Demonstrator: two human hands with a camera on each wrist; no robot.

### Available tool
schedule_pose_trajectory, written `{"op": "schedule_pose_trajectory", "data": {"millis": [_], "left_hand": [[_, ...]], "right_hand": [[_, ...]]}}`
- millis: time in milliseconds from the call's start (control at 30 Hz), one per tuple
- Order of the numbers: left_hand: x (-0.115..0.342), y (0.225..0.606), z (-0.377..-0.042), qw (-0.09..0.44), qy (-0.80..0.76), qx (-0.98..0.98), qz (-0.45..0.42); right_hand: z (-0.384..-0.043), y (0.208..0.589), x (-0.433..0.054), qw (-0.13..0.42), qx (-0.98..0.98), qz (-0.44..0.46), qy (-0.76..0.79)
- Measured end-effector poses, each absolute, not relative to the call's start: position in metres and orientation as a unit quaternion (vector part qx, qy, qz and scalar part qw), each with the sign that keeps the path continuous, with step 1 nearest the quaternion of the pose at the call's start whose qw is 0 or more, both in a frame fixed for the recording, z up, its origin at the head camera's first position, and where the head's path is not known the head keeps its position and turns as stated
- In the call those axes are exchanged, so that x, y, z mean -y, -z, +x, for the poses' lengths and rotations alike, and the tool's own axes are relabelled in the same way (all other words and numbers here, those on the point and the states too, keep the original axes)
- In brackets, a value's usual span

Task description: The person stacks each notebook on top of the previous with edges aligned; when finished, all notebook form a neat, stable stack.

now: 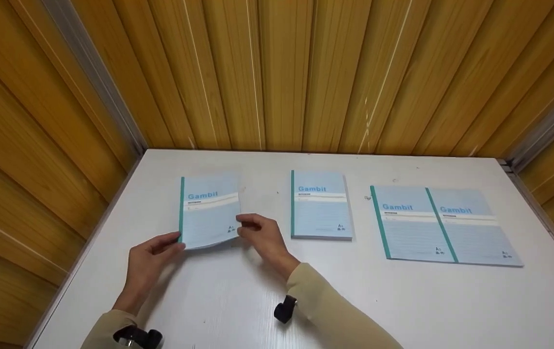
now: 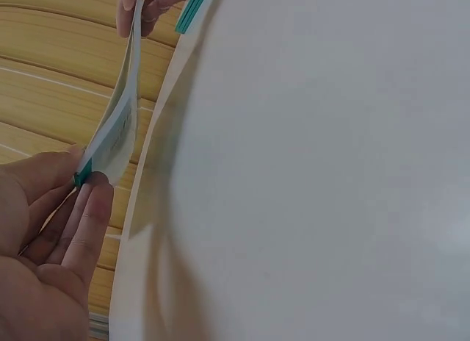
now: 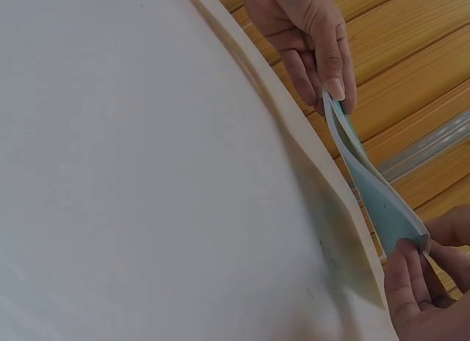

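Observation:
A light-blue Gambit notebook (image 1: 209,208) with a green spine is held by both hands above the left part of the white table. My left hand (image 1: 148,264) pinches the spine near its lower corner, thumb on one face and fingers on the other. On the opposite side, my right hand (image 1: 265,237) grips the loose edge near the lower right corner. In the left wrist view the notebook (image 2: 114,135) is seen edge-on, bowed, its leaves slightly parted between the hands. The right wrist view shows the same bowed notebook (image 3: 374,190), with a shadow on the table beneath.
A thicker blue notebook stack (image 1: 320,213) lies at mid-table, just right of my right hand. Farther right, two more notebooks (image 1: 410,232) lie side by side. Wood-look panel walls (image 1: 282,72) rise behind and beside the white table (image 1: 238,310).

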State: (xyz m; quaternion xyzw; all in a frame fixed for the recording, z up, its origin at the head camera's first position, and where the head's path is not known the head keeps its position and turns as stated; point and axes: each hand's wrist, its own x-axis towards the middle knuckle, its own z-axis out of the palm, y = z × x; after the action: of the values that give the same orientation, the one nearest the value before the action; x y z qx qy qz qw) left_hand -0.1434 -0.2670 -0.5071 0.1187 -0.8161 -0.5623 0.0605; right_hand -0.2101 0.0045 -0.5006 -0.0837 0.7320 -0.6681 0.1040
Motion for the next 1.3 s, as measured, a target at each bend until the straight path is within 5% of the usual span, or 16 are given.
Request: {"op": "schedule_pose_trajectory", "data": {"millis": [1300], "left_hand": [[0.127, 0.519, -0.191, 0.043, 0.626, 0.779, 0.002]], "right_hand": [[-0.195, 0.503, -0.151, -0.011, -0.757, -0.018, 0.653]]}}
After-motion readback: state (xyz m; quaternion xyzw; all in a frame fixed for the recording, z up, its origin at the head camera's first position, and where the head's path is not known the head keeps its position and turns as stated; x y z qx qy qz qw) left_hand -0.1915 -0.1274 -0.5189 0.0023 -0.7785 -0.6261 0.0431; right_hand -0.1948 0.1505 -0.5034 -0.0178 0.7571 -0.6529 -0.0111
